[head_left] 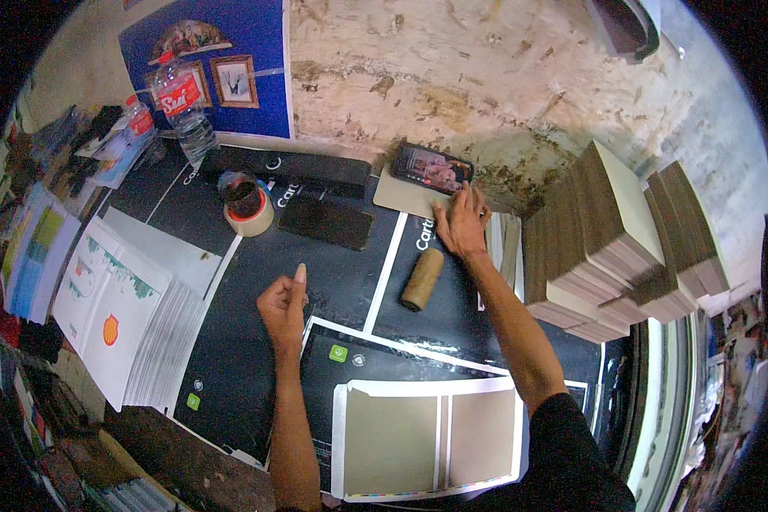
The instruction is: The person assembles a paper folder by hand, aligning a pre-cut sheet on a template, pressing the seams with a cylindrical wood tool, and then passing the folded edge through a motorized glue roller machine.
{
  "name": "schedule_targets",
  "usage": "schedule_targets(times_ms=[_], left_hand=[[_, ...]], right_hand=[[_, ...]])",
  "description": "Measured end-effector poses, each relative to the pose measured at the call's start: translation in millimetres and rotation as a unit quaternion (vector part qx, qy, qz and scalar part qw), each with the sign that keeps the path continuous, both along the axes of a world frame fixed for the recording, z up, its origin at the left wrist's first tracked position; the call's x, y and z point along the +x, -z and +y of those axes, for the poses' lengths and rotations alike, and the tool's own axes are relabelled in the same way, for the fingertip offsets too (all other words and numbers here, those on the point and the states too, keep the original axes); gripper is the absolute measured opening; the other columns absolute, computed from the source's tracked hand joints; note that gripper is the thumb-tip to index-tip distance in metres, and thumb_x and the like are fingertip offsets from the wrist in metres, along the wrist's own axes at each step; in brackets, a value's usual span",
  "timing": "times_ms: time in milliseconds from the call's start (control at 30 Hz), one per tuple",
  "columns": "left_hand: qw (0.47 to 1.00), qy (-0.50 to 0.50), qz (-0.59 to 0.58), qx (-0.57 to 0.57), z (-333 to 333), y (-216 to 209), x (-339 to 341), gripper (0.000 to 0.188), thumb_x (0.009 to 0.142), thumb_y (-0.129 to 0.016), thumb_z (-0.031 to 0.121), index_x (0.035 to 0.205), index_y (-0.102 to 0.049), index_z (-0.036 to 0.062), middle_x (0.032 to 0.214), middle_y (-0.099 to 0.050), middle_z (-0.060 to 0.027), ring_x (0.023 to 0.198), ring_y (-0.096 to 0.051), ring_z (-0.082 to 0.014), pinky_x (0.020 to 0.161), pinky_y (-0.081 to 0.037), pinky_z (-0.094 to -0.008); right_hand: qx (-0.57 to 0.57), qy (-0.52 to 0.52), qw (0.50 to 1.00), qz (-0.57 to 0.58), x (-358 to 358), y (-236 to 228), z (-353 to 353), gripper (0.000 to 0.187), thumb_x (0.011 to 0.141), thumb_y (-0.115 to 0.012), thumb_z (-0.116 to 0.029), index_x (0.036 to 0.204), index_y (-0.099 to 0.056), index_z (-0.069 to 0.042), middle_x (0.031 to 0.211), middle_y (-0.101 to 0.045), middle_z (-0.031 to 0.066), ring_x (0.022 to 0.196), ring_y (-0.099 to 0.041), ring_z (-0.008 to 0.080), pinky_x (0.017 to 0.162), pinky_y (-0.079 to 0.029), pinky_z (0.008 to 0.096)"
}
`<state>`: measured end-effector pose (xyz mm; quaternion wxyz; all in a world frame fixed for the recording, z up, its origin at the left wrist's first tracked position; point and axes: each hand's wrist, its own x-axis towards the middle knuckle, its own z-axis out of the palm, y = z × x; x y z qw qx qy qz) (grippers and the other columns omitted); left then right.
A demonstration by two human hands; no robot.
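Observation:
My right hand (463,226) reaches to a smartphone (431,168) with a lit screen that leans at the wall. Its fingers are apart, and the fingertips are at the phone's lower right corner; I cannot tell whether they touch the screen. Over the dark table covering, my left hand (282,311) is curled with one digit pointing up, and nothing shows in it. Closest to me lies a white paper cover (340,444) with two grey boards (392,439) on it. A brown cylinder (422,280) lies between my hands, and a dark flat slab (327,224) is farther back.
A tape roll (252,224) with a dark cup (243,198) in it stands back left, near a water bottle (186,115). Printed sheets (102,316) are stacked at left. Tall stacks of cut board (602,226) stand at right against the stained wall (418,68).

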<state>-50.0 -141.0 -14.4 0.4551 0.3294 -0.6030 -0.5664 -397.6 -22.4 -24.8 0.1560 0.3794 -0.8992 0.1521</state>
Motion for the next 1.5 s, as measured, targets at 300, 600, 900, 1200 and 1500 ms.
schedule_targets(times_ms=[300,600,900,1200,1500], left_hand=[[1.0,0.0,0.004,0.014,0.7,-0.6,-1.6,0.042,0.098,-0.069,0.023,0.063,-0.052,0.009,0.059,-0.048,0.0052,0.055,-0.041,-0.0025,0.052,-0.029,-0.0222],[1.0,-0.001,0.006,0.009,0.8,1.7,-2.8,0.042,0.097,-0.069,0.024,0.063,-0.051,0.009,0.059,-0.048,0.0047,0.056,-0.04,-0.0027,0.053,-0.03,-0.0227],[1.0,0.007,0.004,0.002,-1.2,1.4,-0.5,0.041,0.096,-0.071,0.023,0.063,-0.052,0.008,0.06,-0.05,0.0044,0.056,-0.042,-0.0026,0.052,-0.032,-0.0225],[1.0,-0.006,0.001,0.007,-0.7,7.2,0.1,0.036,0.095,-0.069,0.012,0.065,-0.051,0.007,0.059,-0.046,0.0073,0.054,-0.039,-0.0008,0.05,-0.028,-0.0231],[0.999,0.007,0.045,0.022,-0.7,10.5,-1.1,0.035,0.094,-0.068,0.007,0.065,-0.05,0.0063,0.059,-0.041,0.0095,0.054,-0.034,0.0012,0.047,-0.023,-0.0227]], right_hand=[[-0.059,-0.047,0.996,0.046,2.3,3.6,-5.7,0.053,0.097,-0.054,-0.042,0.126,-0.048,0.002,0.133,-0.054,0.0227,0.136,-0.035,0.0422,0.11,-0.025,0.06],[-0.107,-0.06,0.989,0.085,12.5,-2.8,3.8,0.041,0.093,-0.059,-0.04,0.106,-0.061,-0.001,0.116,-0.062,0.0217,0.124,-0.047,0.0404,0.103,-0.034,0.0579],[-0.085,-0.023,0.995,0.049,15.6,-7.8,6.3,0.036,0.089,-0.061,-0.038,0.095,-0.064,-0.002,0.104,-0.066,0.02,0.112,-0.056,0.0395,0.1,-0.04,0.0543],[-0.151,-0.08,0.984,0.043,44.2,-41.5,-10.6,0.037,0.086,-0.068,-0.037,0.098,-0.067,-0.003,0.098,-0.069,0.0176,0.097,-0.063,0.0384,0.092,-0.045,0.0506],[0.047,-0.297,0.943,-0.145,129.5,-64.9,-107.2,0.1,0.066,-0.084,-0.059,0.135,-0.053,0.007,0.132,-0.058,0.0284,0.126,-0.055,0.0392,0.109,-0.042,0.0445]])
